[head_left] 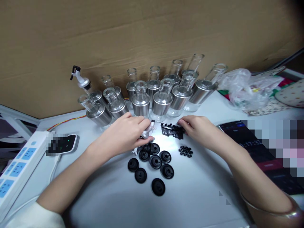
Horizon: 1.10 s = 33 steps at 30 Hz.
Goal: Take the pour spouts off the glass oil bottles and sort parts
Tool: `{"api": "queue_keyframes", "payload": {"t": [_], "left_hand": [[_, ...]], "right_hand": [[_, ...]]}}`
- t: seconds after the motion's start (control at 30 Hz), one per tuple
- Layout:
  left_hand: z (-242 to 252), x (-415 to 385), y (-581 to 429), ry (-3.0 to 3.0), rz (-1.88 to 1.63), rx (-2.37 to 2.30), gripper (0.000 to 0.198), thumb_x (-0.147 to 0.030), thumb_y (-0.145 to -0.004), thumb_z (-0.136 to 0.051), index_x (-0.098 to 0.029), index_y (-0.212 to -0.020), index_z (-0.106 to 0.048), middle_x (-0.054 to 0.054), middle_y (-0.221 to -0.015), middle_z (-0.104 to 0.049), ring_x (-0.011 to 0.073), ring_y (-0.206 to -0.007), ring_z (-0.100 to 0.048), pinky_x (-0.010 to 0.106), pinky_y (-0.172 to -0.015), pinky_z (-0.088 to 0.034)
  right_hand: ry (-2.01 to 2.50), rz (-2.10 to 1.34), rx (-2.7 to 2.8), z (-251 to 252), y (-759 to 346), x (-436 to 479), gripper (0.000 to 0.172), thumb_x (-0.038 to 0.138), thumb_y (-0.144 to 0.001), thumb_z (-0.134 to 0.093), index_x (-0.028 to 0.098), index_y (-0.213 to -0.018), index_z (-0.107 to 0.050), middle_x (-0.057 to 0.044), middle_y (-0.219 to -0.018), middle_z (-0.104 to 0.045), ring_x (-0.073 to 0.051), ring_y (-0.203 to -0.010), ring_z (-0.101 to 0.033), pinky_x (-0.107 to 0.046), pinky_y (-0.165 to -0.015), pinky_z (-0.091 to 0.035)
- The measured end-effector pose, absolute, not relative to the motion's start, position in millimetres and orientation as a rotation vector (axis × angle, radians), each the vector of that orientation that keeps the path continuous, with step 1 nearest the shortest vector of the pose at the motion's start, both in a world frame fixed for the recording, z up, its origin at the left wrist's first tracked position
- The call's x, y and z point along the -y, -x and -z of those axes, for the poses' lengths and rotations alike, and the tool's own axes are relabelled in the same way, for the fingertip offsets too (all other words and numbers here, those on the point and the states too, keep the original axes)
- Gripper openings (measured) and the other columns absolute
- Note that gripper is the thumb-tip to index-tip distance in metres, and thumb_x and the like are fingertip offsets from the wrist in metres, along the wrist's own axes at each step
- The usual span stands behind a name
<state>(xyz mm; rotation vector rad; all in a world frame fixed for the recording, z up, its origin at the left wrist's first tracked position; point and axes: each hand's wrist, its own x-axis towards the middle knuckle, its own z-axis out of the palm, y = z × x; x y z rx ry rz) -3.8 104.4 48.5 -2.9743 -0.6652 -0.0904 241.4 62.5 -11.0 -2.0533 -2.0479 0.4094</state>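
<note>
A silver pour spout (147,131) with a dark tip is gripped between the thumb and fingers of my left hand (130,131). My right hand (196,126) pinches at the right end of a pile of small black plastic flip caps (172,129); its fingertips partly hide what they hold. Below my left hand lie several round black stoppers (155,161), some overlapping. A cluster of tiny black ring-like pieces (186,151) sits below my right hand. One finished-looking spout with a black flip cap (80,77) stands in a bottle at the back left.
Several glass bottles with metal sleeves (162,101) stand in two rows behind my hands. A white power strip (19,164) and a small device (64,144) with a cable are at left. At right are a phone (261,152) and a clear plastic bag (249,87). Cardboard (142,31) rises behind.
</note>
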Motion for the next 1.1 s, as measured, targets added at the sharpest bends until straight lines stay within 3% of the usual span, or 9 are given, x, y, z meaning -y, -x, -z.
{"api": "queue_keyframes", "payload": {"t": [0.17,0.4,0.67,0.9,1.1], "left_hand": [[-48,-105,4,2.964,0.089,0.653,0.032,-0.042,-0.094,-0.042,-0.015,-0.081,-0.052,0.0,-0.07,-0.059,0.0119,-0.06,-0.052,0.027,-0.064,-0.031],[-48,-105,4,2.974,0.1,0.66,0.031,-0.042,-0.094,-0.041,-0.015,-0.081,-0.051,0.0,-0.07,-0.059,0.0113,-0.06,-0.053,0.026,-0.064,-0.032],[-50,-99,0,3.055,0.015,0.686,0.023,-0.033,-0.093,-0.042,-0.015,-0.085,-0.054,0.002,-0.075,-0.061,0.0129,-0.065,-0.055,0.028,-0.068,-0.037],[-49,-95,0,3.161,0.011,0.658,0.015,-0.021,-0.085,-0.043,-0.016,-0.087,-0.056,0.002,-0.074,-0.062,0.0132,-0.066,-0.055,0.03,-0.076,-0.042],[-49,-93,-1,3.202,0.041,0.642,0.015,-0.018,-0.081,-0.043,-0.016,-0.092,-0.053,0.002,-0.076,-0.062,0.0146,-0.068,-0.057,0.032,-0.079,-0.043]], "right_hand": [[2.031,-0.452,2.005,7,-234,-62,0.034,0.026,-0.089,-0.038,0.018,-0.064,-0.06,-0.004,-0.057,-0.062,-0.015,-0.052,-0.053,-0.027,-0.057,-0.036],[1.956,-0.357,2.065,8,-235,-60,0.029,0.027,-0.089,-0.043,0.017,-0.082,-0.069,-0.008,-0.081,-0.071,-0.02,-0.069,-0.063,-0.03,-0.065,-0.042],[1.719,-0.299,1.979,5,-229,-57,0.026,0.03,-0.091,-0.045,0.018,-0.087,-0.068,-0.007,-0.082,-0.068,-0.019,-0.072,-0.061,-0.031,-0.067,-0.045],[1.136,-0.575,1.989,-7,-207,-44,0.018,0.029,-0.092,-0.049,0.02,-0.097,-0.064,-0.005,-0.086,-0.067,-0.015,-0.077,-0.061,-0.026,-0.07,-0.047],[1.12,-0.703,1.956,-2,-195,-39,0.015,0.027,-0.093,-0.047,0.019,-0.093,-0.06,-0.003,-0.085,-0.067,-0.012,-0.074,-0.061,-0.023,-0.069,-0.046]]}}
